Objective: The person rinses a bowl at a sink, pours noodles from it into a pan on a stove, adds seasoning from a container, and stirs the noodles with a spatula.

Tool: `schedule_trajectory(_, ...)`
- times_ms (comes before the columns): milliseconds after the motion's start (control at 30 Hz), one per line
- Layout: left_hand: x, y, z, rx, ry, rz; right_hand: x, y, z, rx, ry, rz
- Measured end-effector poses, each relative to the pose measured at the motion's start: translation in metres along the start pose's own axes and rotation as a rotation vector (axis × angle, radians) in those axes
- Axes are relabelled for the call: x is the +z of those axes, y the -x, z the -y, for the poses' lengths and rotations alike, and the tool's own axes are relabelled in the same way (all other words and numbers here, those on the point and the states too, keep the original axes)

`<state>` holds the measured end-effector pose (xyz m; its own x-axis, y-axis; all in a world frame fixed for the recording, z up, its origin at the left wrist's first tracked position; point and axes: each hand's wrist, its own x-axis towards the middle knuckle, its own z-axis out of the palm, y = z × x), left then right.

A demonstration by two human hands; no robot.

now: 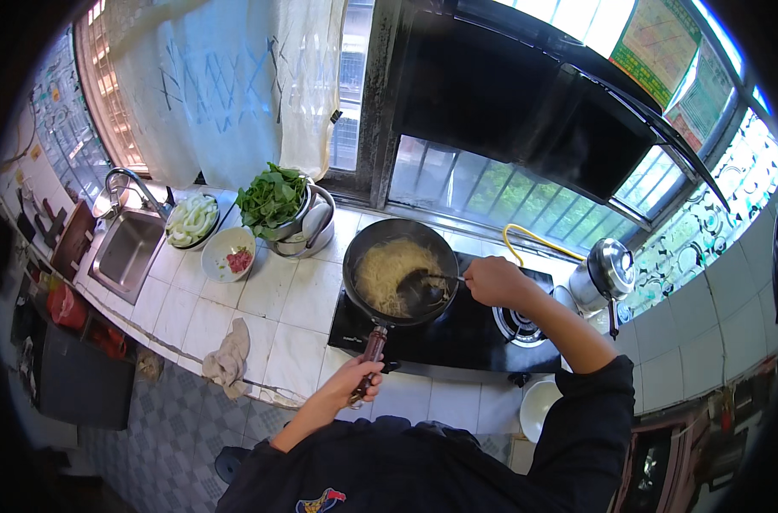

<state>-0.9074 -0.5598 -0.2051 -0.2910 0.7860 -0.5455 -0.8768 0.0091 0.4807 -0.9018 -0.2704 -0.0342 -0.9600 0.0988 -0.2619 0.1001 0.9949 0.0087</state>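
My left hand (pixel 357 379) grips the brown handle (pixel 374 346) of a dark wok (pixel 400 228), which sits over the left side of a black gas stove (pixel 414 349). Pale noodle-like strands (pixel 389 269) lie in the wok. My right hand (pixel 495 282) holds a dark spatula or ladle (pixel 421 288) by its handle, and its broad head rests among the strands at the wok's right side. Steam or haze hangs faintly near the range hood. The burner under the wok is hidden.
Left of the stove stand leafy greens (pixel 272 199) in a metal bowl, a white bowl (pixel 217 272) with red minced food, and a plate of pale green slices (pixel 192 218). Beyond are a sink (pixel 127 250) and a cloth (pixel 227 359). A metal kettle (pixel 597 276) stands right; a range hood (pixel 523 90) hangs above.
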Motion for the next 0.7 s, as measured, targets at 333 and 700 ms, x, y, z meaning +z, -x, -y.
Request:
schedule_trajectory(333,0.032,-0.041,0.046,0.151,0.057,-0.013,0.052,0.019,0.026,0.591,-0.863,-0.147)
schedule_trajectory(700,-0.006,-0.022,0.005,0.049,-0.083,0.012,0.106,-0.038,0.068,0.798,-1.833,0.088)
